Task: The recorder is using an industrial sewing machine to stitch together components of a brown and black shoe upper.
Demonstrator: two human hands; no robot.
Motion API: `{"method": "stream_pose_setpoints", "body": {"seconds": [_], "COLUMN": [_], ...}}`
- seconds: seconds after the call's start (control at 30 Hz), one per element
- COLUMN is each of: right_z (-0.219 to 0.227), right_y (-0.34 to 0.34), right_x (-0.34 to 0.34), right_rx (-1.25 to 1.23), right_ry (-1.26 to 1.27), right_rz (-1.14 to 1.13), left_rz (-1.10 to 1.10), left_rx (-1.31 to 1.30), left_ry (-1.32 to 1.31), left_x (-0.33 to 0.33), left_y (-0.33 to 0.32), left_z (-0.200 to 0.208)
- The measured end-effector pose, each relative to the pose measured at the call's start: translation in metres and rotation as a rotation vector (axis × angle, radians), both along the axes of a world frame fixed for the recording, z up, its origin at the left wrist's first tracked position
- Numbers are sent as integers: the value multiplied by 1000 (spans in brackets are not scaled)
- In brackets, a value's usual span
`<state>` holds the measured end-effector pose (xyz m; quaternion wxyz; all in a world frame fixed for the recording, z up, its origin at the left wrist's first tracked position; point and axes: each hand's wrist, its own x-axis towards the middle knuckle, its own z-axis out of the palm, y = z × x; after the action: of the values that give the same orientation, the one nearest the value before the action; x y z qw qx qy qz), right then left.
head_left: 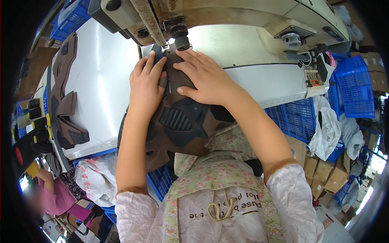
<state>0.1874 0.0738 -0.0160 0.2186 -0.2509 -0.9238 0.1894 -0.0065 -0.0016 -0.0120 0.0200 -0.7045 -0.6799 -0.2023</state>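
Observation:
Under the presser foot (pixel 165 47) of an industrial sewing machine (pixel 227 14) lies the narrow end of a brown and black shoe-upper-like piece (pixel 182 121). It has a ribbed black panel, and its wide part hangs over the table's front edge onto my lap. My left hand (pixel 146 83) rests flat along the piece's left side, fingers stretched toward the foot. A dark band circles one of its digits. On the right side my right hand (pixel 204 77) presses down with fingers spread, its fingertips just below the black roller (pixel 182 43). Neither hand grips anything.
More brown cut pieces (pixel 67 97) lie along the left of the white table (pixel 99 81). Blue crates (pixel 354 85) stand at the right, with white plastic bags (pixel 324 125) and cardboard boxes (pixel 330 174) below. A person in pink (pixel 56 192) sits at lower left.

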Motion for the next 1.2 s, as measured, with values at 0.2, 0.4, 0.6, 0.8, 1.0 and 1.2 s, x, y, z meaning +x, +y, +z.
{"method": "stream_pose_setpoints", "body": {"seconds": [0.2,0.4,0.6,0.8,1.0,1.2], "right_z": [-1,-2,-3,-3,-2,-3], "right_y": [2,1,1,0,0,0], "right_x": [1,0,1,1,0,-1], "right_rx": [12,8,26,20,20,17], "right_ry": [-9,6,9,20,11,2], "right_rz": [3,5,-2,-1,-7,0], "left_rz": [-18,-24,-10,-7,-11,-8], "left_rx": [10,31,-25,-38,-27,-19], "left_ry": [-25,-9,-9,-8,-8,-10], "left_x": [-1,0,1,-1,0,0], "left_y": [2,2,3,2,2,1], "left_z": [-3,3,-1,-1,0,1]}}
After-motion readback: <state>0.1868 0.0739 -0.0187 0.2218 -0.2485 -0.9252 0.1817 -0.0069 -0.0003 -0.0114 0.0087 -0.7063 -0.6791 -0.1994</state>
